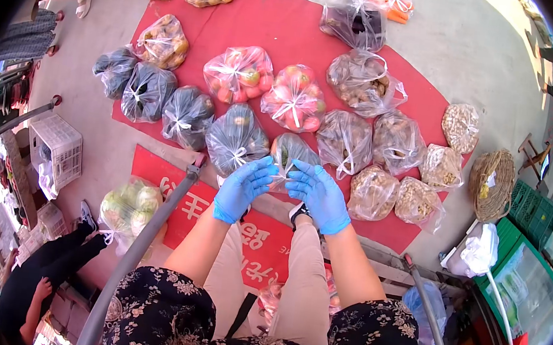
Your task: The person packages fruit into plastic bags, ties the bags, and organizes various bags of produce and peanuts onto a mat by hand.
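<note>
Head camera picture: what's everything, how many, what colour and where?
mat: 1, red, centre
banner: 1, red, below mat
likely carrot bag: 1, orange, top
purple bag: 1, purple, top
likely potato bags: 3, yellowish, upper left
likely tomato bags: 2, red, centre
brown bags: 3, brown, right
likely peanut bags: 4, tan, right
dark bags: 5, dark green, left to centre
cabbage bag: 1, pale green, left
wicker basket: 1, brown, right
bystanders: several, mixed, edges
edge clutter: uncountable, mixed, sides
left hand: 1, blue glove, centre
right hand: 1, blue glove, centre
legs: 2, beige, bottom

L grip (pixel 246 188), R grip (pixel 319 196) nr. plastic bag (pixel 292 148).
</note>
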Demonstrator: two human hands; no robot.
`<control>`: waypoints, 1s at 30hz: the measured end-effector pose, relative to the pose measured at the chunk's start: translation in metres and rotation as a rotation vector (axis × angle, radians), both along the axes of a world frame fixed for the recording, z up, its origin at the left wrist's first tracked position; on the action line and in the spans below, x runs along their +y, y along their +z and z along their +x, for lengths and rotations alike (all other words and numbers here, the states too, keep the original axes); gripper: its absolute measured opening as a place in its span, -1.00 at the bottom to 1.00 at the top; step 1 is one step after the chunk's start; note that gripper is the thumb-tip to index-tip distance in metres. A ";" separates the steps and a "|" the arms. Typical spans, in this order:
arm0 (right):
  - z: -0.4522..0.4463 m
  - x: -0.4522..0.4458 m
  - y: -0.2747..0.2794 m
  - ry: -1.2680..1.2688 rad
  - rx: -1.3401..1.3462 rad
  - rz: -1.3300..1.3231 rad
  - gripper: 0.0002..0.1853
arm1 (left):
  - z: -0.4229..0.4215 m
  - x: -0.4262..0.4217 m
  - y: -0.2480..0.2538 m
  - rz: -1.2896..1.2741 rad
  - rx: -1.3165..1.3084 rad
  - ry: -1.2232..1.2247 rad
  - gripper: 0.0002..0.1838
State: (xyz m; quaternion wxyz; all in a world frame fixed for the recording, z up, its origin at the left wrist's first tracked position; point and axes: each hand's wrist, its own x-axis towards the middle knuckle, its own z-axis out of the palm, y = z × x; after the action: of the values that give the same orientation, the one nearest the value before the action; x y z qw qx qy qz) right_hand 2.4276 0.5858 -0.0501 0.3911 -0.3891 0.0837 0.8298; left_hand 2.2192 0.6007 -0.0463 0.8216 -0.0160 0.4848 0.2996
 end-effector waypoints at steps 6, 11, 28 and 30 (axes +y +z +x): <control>-0.019 0.035 -0.119 0.290 -0.355 0.115 -0.62 | -0.039 0.037 -0.157 0.185 0.361 -0.282 -0.67; -0.007 0.062 -0.219 0.571 -0.791 0.368 -0.65 | -0.072 0.096 -0.272 0.632 1.097 -0.671 -0.53; -0.063 0.103 -0.340 1.289 -1.714 0.844 -0.27 | -0.109 0.187 -0.366 0.823 1.832 -1.031 -0.23; -0.066 0.102 -0.348 1.291 -1.719 0.823 -0.31 | -0.117 0.186 -0.371 0.747 1.754 -0.987 -0.29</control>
State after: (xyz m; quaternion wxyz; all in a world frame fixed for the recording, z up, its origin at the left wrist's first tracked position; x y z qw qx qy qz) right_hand 2.3618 0.6879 -0.3979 -0.0815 -0.6398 -0.7027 0.3004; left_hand 2.1023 0.7869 -0.4169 0.1699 0.6544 0.7362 -0.0292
